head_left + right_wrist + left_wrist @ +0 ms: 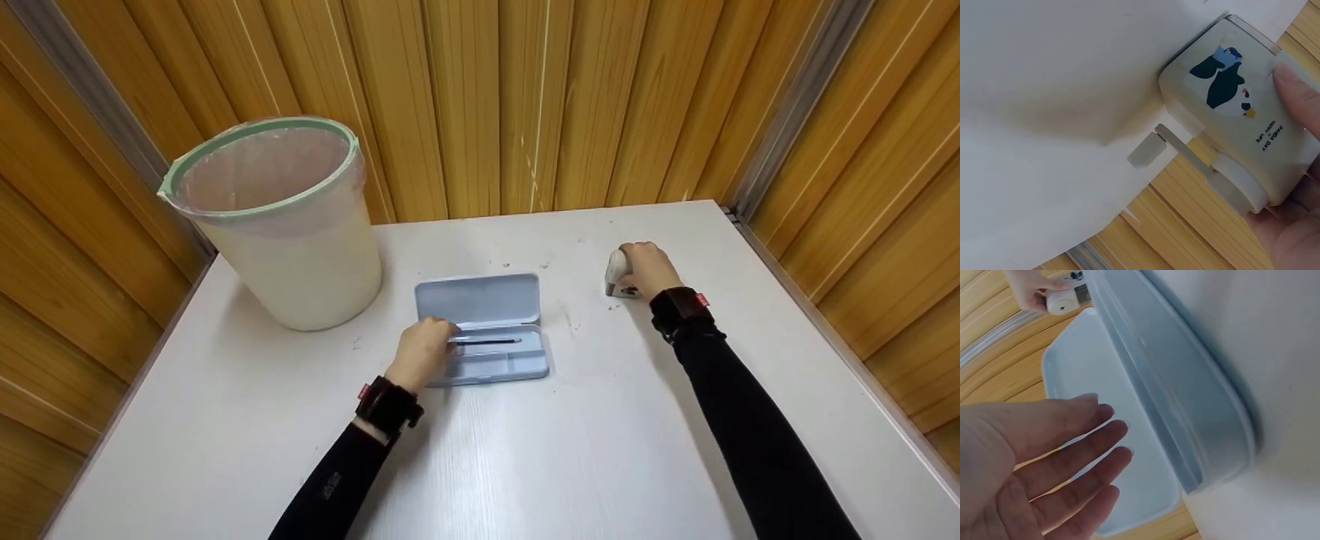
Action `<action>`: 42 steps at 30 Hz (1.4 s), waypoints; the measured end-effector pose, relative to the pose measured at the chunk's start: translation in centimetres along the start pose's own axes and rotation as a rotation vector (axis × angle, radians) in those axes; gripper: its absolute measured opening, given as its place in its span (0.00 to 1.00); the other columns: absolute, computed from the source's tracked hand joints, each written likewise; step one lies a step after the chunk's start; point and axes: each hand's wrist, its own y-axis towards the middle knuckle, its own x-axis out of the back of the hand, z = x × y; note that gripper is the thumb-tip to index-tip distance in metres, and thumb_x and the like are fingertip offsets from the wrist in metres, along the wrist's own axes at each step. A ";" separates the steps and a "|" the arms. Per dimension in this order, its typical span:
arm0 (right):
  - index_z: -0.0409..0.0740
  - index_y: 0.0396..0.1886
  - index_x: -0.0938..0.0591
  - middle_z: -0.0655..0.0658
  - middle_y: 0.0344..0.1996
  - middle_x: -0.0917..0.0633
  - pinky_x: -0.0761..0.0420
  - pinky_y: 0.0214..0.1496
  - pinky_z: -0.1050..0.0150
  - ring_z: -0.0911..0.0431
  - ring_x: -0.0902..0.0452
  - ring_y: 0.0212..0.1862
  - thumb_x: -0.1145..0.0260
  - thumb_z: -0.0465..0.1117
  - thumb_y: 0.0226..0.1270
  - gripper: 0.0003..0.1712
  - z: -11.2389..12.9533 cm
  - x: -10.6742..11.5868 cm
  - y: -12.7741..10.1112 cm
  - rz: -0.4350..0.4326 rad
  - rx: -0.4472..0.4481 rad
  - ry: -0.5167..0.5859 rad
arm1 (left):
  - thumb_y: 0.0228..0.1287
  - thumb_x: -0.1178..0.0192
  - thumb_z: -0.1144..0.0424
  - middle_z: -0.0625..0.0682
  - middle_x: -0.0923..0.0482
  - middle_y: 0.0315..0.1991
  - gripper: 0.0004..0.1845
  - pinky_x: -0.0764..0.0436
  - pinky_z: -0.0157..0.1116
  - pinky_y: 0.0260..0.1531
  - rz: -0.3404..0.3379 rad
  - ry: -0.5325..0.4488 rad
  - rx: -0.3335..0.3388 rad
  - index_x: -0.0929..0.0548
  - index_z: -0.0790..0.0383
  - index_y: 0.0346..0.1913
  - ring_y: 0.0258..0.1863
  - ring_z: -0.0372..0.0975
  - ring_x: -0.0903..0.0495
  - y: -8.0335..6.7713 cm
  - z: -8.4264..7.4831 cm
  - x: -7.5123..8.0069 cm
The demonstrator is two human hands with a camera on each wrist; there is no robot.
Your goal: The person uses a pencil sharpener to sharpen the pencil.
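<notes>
An unfolded pale blue pencil case (478,298) lies on the table, its lid tipped back. Inside it rests a dark pencil (487,342). My left hand (422,349) hovers over the case's left end; the left wrist view shows loosely bent, spread fingers (1081,489) with nothing visible between them. Farther right, my right hand (649,267) grips a cream hand-crank pencil sharpener (1224,107) from above, thumb along one side. A penguin and a panda are printed on the sharpener, and its crank handle (1185,152) sticks out. The sharpener stands on the tabletop.
A tall cream bin (315,270) with a green rim and a clear liner stands at the back left. Wood-patterned walls (465,112) enclose the white table (525,465) at the back and sides. Small dark specks dot the tabletop behind the case.
</notes>
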 end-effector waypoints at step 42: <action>0.26 0.46 0.19 0.28 0.43 0.15 0.21 0.55 0.41 0.35 0.19 0.49 0.27 0.25 0.50 0.21 3.7 -0.3 -5.5 0.042 0.080 0.012 | 0.58 0.43 0.79 0.58 0.15 0.29 0.06 0.14 0.46 0.23 -0.020 0.299 -0.083 0.22 0.65 0.31 0.27 0.50 0.14 1.9 -2.5 0.7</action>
